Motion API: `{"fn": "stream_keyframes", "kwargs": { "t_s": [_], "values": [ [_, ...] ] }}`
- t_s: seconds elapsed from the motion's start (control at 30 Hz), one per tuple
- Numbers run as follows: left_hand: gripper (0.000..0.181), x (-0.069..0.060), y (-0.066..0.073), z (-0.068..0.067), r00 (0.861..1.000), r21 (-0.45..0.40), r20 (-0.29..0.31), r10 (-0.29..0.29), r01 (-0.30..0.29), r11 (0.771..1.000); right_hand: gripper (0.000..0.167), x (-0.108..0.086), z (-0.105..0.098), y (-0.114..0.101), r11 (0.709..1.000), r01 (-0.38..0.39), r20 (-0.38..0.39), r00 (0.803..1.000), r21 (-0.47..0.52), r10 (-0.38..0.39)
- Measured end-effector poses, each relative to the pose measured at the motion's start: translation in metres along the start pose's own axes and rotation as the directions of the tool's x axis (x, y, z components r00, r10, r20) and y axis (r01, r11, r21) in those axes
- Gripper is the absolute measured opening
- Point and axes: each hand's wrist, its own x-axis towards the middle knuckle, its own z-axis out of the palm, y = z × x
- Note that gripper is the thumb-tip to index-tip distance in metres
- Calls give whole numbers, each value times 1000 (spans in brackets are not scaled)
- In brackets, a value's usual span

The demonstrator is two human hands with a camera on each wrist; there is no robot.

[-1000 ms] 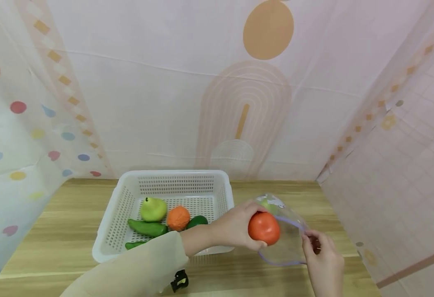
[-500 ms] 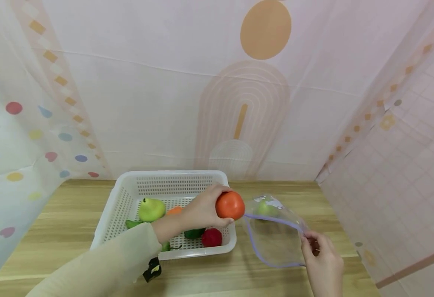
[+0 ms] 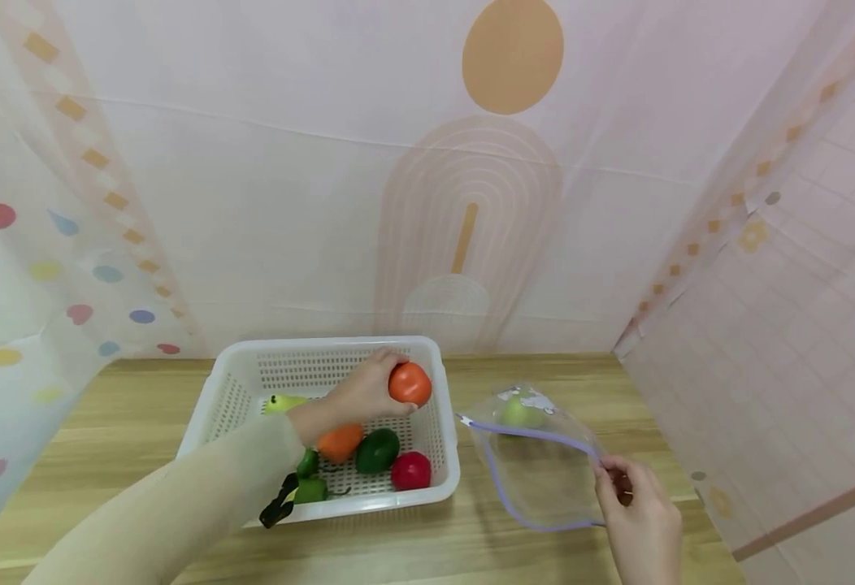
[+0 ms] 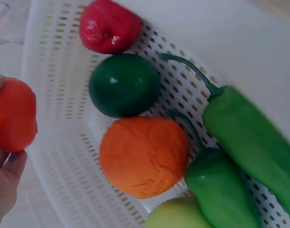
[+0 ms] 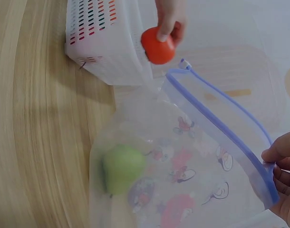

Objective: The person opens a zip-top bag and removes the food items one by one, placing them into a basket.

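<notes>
My left hand [image 3: 366, 389] grips a red tomato [image 3: 410, 384] above the right rear part of the white plastic basket [image 3: 325, 343]. The same tomato [image 4: 15, 115] shows at the left edge of the left wrist view. With thumb and fingers, my right hand [image 3: 641, 508] pinches the purple zip edge of a clear printed bag [image 3: 544, 483]. The bag's mouth gapes, and a green apple [image 5: 122, 168] lies inside. Its slider [image 5: 185, 64] sits at the far end of the zip.
Inside the basket are green peppers [image 4: 249, 142], an orange [image 4: 144, 156], a dark green oval fruit [image 4: 125, 85], a crimson fruit [image 4: 110, 26] and a pear [image 3: 281, 404]. A wooden table [image 3: 427, 552] carries everything; patterned cloth walls [image 3: 310, 227] stand behind and beside it.
The left hand has carried the tomato leftward from the bag's mouth to over the basket. The right hand keeps its pinch on the bag, whose mouth is now in fuller view.
</notes>
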Motion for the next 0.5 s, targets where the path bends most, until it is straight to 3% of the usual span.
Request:
{"fn": "stream_keyframes", "kwargs": {
  "t_s": [0.2, 0.5],
  "values": [
    [68, 4, -13, 5, 995, 74, 89, -35, 28, 997, 11, -2, -1, 1, 1000, 22, -4, 1000, 16, -22],
    [73, 3, -19, 15, 976, 114, 189, -108, 88, 990, 13, -2, -4, 0, 1000, 26, 11, 1000, 6, -26]
  ]
}}
